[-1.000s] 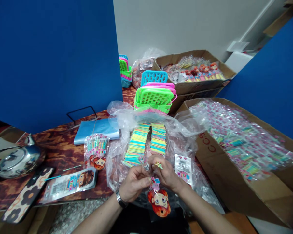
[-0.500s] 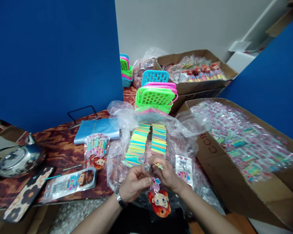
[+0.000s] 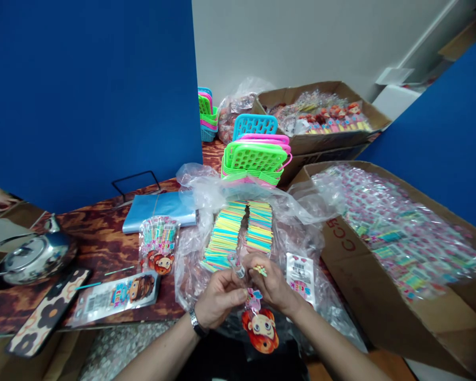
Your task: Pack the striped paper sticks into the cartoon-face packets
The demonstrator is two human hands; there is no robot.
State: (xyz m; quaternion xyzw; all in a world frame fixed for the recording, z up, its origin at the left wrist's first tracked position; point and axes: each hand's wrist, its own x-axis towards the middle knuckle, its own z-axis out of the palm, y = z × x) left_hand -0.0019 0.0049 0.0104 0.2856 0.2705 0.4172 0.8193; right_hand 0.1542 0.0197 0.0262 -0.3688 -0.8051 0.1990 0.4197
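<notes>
Plastic-film packet (image 3: pixel 259 325), with a printed cartoon-head card inside, is hanging just in front of the stick stack (image 3: pixel 238 233), nearest the camera and past the table (image 3: pixel 99 238) edge.

Left hand (image 3: pixel 221 300) is pinching the packet's top edge from one side, thumb pressed against curled fingers. Right hand (image 3: pixel 273 288) is pinching the same edge from the other side, fingers bunched together. Something small and coloured is showing at the fingertips; too small to identify.

Handling, judged: the packet is looking very light, soft and floppy, with film that is probably slippery. The card seems to be giving the only stiffness. The best hold is likely the top edge at both corners, or flat across the card; squeezing the middle would probably crumple it.

The stick stack itself is lying in an open clear bag (image 3: pixel 198 211).
- Just right of the stack: a labelled sachet (image 3: pixel 300 272) is resting on the bag's film.
- Just left of the stack: a filled packet (image 3: pixel 158 246) is lying on the table; a flat packet (image 3: pixel 117 293) is lying farther left and nearer.
- Well left of the stack: a flowered case (image 3: pixel 43 312) and a metal kettle (image 3: pixel 31 256).
- Left and slightly behind the stack: blue sheets (image 3: pixel 158 209).
- Right of the stack: a cardboard box (image 3: pixel 381 296) holding many small packets.
- Directly behind the stack: green baskets (image 3: pixel 256 159) are sitting nested.
- Farther behind: a second box (image 3: pixel 325 140) and a blue partition (image 3: pixel 87 95).
</notes>
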